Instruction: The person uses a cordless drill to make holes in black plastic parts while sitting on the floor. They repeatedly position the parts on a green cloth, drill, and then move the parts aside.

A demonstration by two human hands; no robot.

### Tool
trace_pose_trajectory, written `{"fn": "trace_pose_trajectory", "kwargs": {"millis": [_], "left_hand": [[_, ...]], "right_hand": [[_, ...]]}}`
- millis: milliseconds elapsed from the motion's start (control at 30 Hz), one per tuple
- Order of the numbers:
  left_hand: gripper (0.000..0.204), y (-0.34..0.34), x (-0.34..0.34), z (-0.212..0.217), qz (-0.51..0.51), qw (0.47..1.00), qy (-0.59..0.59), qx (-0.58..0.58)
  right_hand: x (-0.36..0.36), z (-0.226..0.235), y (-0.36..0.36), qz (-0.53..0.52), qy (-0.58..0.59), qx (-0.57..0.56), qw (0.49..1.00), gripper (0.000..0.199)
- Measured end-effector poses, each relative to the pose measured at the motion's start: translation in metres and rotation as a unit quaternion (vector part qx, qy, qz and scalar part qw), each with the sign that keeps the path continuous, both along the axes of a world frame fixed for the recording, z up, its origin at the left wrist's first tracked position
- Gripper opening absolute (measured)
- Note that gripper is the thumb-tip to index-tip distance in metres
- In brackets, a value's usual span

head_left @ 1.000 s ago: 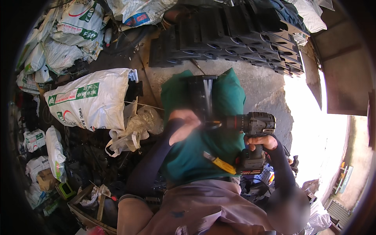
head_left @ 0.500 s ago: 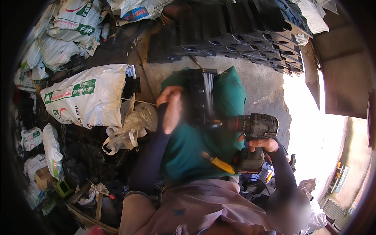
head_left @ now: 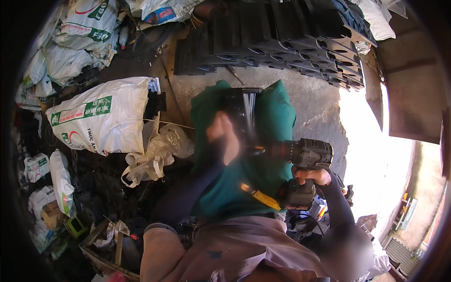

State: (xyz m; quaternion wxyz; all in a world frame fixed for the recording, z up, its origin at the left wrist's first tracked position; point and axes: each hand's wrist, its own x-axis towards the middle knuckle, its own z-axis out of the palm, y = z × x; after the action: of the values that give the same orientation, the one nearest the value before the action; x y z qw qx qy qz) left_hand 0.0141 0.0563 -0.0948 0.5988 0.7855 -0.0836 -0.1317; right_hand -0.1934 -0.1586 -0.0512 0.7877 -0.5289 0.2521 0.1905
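A black and grey cordless drill is in my right hand, whose fingers are wrapped round its grip. Its nose points left, at a glossy black part lying across the green cloth over my lap. The drill's tip is blurred against the part, so I cannot see whether a bit touches it. My left hand is at the part's left side, smeared by motion, and its fingers cannot be made out. Below the drill, a yellow-handled tool rests on the cloth.
Rows of stacked black parts stand on the concrete floor ahead. To the left lie a large white printed sack and a crumpled plastic bag. More sacks pile up at the far left. A wooden crate sits at the lower left.
My left hand has moved right, from the left edge of the cloth in against the black part, with its forearm following. The drill and my right hand have hardly moved.
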Motion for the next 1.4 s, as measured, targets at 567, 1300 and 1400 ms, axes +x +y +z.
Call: {"fn": "trace_pose_trajectory", "kwargs": {"millis": [567,1300,1400], "left_hand": [[0.033,0.056,0.050,0.029,-0.004,0.844,0.388,-0.370],[0.022,0.050,0.047,0.045,-0.081,0.819,0.404,-0.400],[0.020,0.048,0.046,0.045,-0.101,0.820,0.408,-0.389]], "right_hand": [[0.016,0.029,-0.020,-0.154,-0.075,0.009,0.985,0.057],[0.058,0.039,-0.018,-0.115,-0.128,0.009,0.985,0.058],[0.059,0.039,-0.017,-0.117,-0.137,0.009,0.984,0.058]]}}
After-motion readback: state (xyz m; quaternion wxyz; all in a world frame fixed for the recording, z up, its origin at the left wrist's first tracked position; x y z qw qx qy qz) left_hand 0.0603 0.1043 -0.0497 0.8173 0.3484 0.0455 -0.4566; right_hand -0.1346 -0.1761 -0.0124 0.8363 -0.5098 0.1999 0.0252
